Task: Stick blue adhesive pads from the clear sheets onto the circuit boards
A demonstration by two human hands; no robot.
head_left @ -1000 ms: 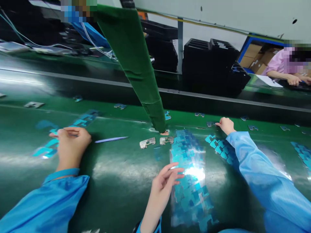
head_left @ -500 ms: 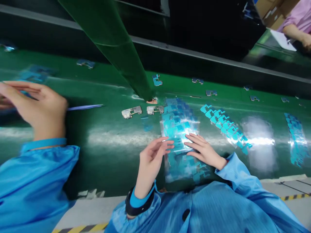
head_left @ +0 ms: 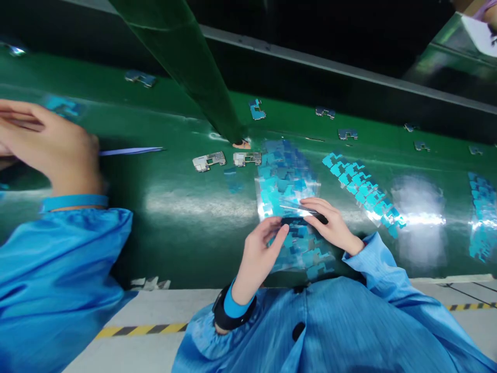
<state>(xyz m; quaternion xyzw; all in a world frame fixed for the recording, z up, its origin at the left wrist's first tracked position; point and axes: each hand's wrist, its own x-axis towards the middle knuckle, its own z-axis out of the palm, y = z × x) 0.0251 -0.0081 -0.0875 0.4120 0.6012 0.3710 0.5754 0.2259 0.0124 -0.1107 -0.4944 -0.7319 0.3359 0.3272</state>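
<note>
My left hand [head_left: 260,254], with a black and blue band at the wrist, is closed with thumb and fingers on a small dark flat piece [head_left: 294,220]. The exact kind of this piece does not show. My right hand [head_left: 328,223] curls close by on the right, its fingers round thin dark tweezers [head_left: 298,208] that point left. Its thumb is near the dark piece's right end. Under both hands lie clear sheets of blue die-cut film stickers [head_left: 279,189]. Two silver circuit boards [head_left: 208,161] [head_left: 247,159] lie just beyond, to the left.
A green post [head_left: 209,88] rises from the green bench [head_left: 178,248]. At left, a co-worker's hand [head_left: 66,150] is near a purple pointed tool [head_left: 132,151]. More boards [head_left: 347,134] line the back. Another sticker strip [head_left: 363,191] lies at right.
My left hand has moved right and closed on the dark piece. My right hand, flat on the sheets before, has curled round the tweezers. The view has shifted a little.
</note>
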